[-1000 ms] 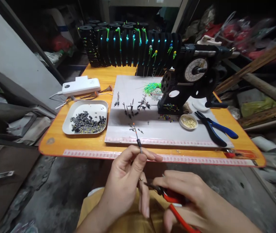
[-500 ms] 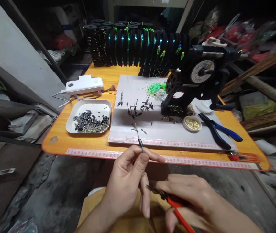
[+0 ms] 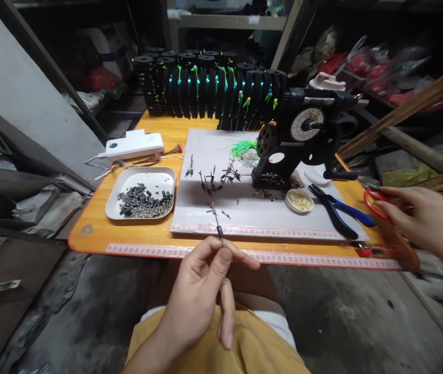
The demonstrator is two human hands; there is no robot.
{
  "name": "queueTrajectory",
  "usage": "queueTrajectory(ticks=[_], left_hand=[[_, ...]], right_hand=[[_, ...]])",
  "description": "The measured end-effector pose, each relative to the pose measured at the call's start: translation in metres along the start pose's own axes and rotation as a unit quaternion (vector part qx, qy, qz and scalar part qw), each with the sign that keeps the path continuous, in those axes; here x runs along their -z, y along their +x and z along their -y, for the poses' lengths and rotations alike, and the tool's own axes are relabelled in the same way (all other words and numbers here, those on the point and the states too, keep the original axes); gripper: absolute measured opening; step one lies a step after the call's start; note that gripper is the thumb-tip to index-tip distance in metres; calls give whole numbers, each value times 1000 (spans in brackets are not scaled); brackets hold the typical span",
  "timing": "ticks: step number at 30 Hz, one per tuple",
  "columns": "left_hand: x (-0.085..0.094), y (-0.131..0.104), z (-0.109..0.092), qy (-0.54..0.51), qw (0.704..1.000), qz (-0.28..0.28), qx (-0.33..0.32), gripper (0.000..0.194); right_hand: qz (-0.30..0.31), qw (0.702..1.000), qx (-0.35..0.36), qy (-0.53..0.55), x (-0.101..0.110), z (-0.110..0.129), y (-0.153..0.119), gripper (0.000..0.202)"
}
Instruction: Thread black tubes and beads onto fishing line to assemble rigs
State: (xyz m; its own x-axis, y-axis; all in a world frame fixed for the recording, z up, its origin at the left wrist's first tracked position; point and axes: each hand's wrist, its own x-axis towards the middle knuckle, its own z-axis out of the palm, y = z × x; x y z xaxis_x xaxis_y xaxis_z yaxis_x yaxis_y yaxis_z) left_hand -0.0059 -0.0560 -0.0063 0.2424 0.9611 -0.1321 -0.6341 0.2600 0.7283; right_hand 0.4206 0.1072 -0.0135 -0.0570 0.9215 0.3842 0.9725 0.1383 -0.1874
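My left hand (image 3: 201,291) is closed in front of the table, thumb and forefinger pinching a thin stem with a black sleeve (image 3: 220,231) on it. The stem points up and away, with a small orange bit near its far tip. Over the table's right end, my right hand (image 3: 419,218) is wrapped round red-handled scissors (image 3: 373,202); their blades are hard to make out. Several similar black-sleeved stems (image 3: 209,182) lie on the pale board (image 3: 193,208). Blue-handled pliers (image 3: 341,210) rest on the board near my right hand.
A white tray (image 3: 112,208) of small grey and black parts stands at left, below a white power bank (image 3: 135,145). A small dish (image 3: 299,201) holds gold bits. Behind are a black hand-cranked machine (image 3: 283,150), black spools (image 3: 205,91) and green strands (image 3: 242,149).
My right hand has moved from beside my left hand to the table's right end, carrying the red-handled scissors. My left hand keeps its pinch on the stem. The view has shifted slightly.
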Motion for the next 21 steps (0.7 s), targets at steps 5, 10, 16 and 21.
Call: queueTrajectory(ticks=[5, 10, 16, 21], left_hand=[[0, -2, 0, 7, 1000, -14, 19, 28], [1, -2, 4, 40, 997, -50, 53, 33], [6, -10, 4, 135, 986, -85, 42, 38], [12, -6, -12, 200, 971, -125, -39, 34]], right_hand=[[-20, 1000, 5, 12, 5, 56, -8, 19], [-102, 986, 49, 123, 19, 176, -54, 24], [300, 750, 41, 588, 5, 306, -52, 38], [309, 728, 56, 609, 7, 320, -36, 19]])
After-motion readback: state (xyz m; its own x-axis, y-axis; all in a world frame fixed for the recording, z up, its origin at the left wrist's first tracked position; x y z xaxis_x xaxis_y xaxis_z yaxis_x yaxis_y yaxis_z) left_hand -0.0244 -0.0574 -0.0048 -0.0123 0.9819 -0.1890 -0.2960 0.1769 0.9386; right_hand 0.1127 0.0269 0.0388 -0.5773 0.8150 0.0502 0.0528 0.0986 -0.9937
